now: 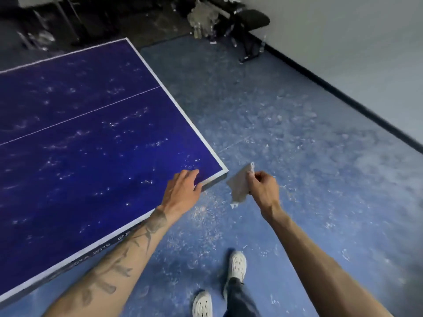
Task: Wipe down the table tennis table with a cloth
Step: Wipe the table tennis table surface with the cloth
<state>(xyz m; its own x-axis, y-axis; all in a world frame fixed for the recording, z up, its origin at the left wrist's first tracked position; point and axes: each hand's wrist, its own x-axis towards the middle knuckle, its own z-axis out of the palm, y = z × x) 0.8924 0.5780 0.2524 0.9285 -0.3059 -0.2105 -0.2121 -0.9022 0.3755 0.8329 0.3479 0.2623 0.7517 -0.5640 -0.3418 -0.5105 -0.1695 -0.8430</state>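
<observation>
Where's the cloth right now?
In the head view, the cloth hangs from the right hand over the floor, just off the near corner of the table.

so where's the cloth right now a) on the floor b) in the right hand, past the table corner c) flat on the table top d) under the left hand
b: the right hand pinches the cloth beyond the corner of the table; the left hand rests on its edge

table (91, 133): blue top, white border | surface: pale specks (109, 124) all over | table's near corner: left grip (183, 188) resting flat
</observation>
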